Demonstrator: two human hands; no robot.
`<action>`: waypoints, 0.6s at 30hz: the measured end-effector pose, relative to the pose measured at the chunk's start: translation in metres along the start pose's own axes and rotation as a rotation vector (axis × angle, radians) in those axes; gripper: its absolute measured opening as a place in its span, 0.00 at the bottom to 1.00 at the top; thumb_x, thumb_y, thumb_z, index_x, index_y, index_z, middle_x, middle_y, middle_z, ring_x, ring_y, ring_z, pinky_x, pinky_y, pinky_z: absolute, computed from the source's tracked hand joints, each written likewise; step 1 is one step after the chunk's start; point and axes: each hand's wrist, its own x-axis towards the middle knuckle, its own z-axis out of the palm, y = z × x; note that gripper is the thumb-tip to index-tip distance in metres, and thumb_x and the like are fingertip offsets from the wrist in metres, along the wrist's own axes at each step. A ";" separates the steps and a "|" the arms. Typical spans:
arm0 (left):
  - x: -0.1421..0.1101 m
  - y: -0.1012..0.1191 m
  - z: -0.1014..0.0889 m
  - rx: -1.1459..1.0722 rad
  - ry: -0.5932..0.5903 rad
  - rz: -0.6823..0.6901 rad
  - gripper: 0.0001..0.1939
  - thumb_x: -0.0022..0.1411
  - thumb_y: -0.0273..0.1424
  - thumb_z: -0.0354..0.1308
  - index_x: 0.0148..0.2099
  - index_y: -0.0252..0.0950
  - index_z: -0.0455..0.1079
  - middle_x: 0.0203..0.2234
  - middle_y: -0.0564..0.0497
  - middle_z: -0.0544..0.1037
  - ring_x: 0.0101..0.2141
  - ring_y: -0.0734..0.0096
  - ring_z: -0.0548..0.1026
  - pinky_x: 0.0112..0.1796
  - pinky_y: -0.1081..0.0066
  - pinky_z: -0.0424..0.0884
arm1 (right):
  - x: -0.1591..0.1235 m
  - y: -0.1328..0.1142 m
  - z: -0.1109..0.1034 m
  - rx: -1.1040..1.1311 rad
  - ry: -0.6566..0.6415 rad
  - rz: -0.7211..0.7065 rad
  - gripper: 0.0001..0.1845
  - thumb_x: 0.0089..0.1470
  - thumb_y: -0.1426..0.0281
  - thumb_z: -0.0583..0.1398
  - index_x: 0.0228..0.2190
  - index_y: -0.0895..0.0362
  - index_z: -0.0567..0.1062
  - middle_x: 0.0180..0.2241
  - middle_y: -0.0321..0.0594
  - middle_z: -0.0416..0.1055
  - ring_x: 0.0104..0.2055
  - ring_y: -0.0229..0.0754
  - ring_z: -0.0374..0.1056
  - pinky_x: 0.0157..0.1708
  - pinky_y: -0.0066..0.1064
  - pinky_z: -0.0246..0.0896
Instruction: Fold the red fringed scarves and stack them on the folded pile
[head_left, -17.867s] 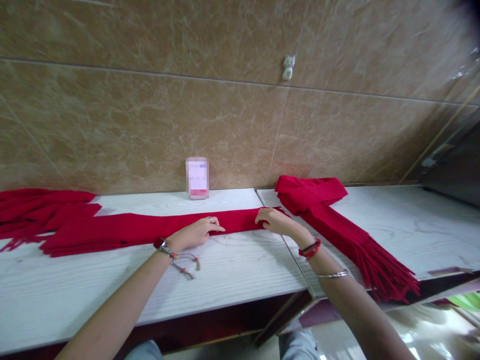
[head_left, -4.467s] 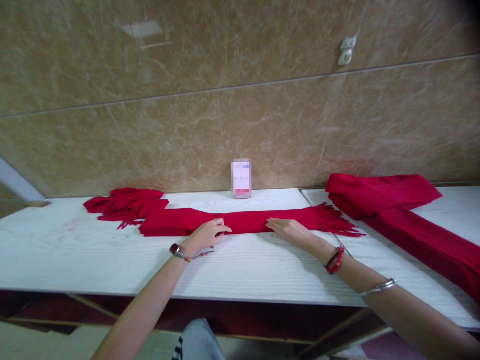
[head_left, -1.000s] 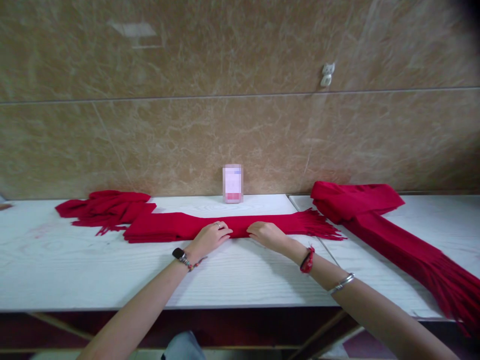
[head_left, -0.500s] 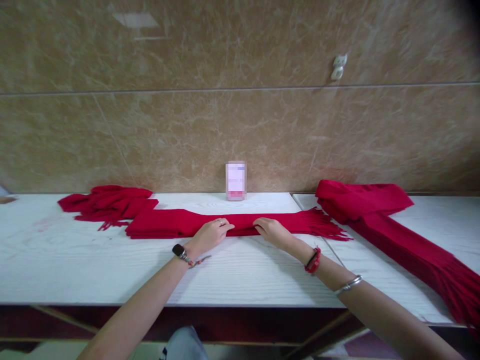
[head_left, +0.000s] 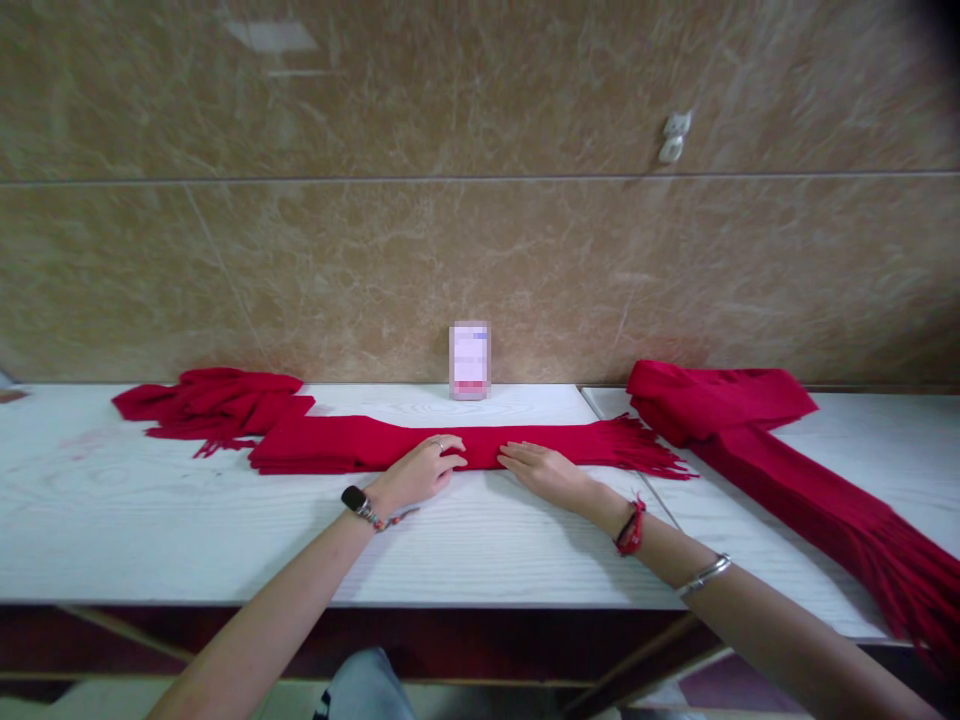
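A red scarf [head_left: 322, 443], folded into a long narrow strip, lies across the table in front of me, its fringe [head_left: 652, 447] at the right end. My left hand [head_left: 425, 467] rests on the near edge of the strip around its middle, fingers slightly bent and apart from the thumb. To its right, my right hand [head_left: 544, 470] lies on the same scarf with fingers stretched out flat. A short stretch of smooth red cloth shows between the two hands.
A crumpled red scarf [head_left: 217, 400] lies at the back left. Another red scarf [head_left: 802, 470] sits at the right, its fringe hanging over the front edge. A phone-like device [head_left: 470, 360], screen blurred, stands against the tiled wall [head_left: 337, 270]. The white tabletop [head_left: 187, 540] has a seam.
My right hand's fingers have gone from pinching the scarf's near edge to lying flat on it. The left hand has loosened a little, and the middle of the cloth looks smoother.
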 end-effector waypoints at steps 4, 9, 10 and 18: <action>0.001 0.003 0.004 -0.070 -0.097 -0.129 0.19 0.67 0.33 0.38 0.58 0.38 0.58 0.61 0.52 0.53 0.61 0.64 0.46 0.58 0.58 0.45 | -0.008 -0.003 -0.008 0.113 -0.069 0.041 0.22 0.60 0.71 0.47 0.56 0.59 0.61 0.58 0.48 0.57 0.61 0.47 0.48 0.57 0.48 0.45; 0.003 0.001 0.013 0.024 -0.208 -0.179 0.24 0.68 0.35 0.35 0.65 0.43 0.44 0.63 0.54 0.47 0.62 0.61 0.42 0.57 0.52 0.41 | 0.006 -0.012 -0.010 0.157 -0.059 0.206 0.24 0.61 0.67 0.45 0.57 0.60 0.57 0.59 0.48 0.53 0.62 0.47 0.44 0.58 0.48 0.41; 0.003 0.001 0.014 0.047 -0.208 -0.172 0.24 0.68 0.35 0.35 0.64 0.43 0.45 0.63 0.54 0.47 0.62 0.60 0.42 0.57 0.52 0.41 | 0.013 -0.014 -0.009 0.141 -0.033 0.275 0.25 0.61 0.67 0.45 0.58 0.61 0.56 0.60 0.49 0.52 0.62 0.48 0.44 0.58 0.48 0.41; 0.003 0.005 0.006 0.096 -0.242 -0.195 0.22 0.68 0.38 0.36 0.63 0.55 0.45 0.63 0.56 0.45 0.61 0.49 0.42 0.54 0.43 0.43 | 0.024 -0.006 0.002 0.014 -0.152 0.416 0.26 0.61 0.62 0.44 0.59 0.53 0.52 0.62 0.47 0.45 0.62 0.57 0.41 0.52 0.63 0.43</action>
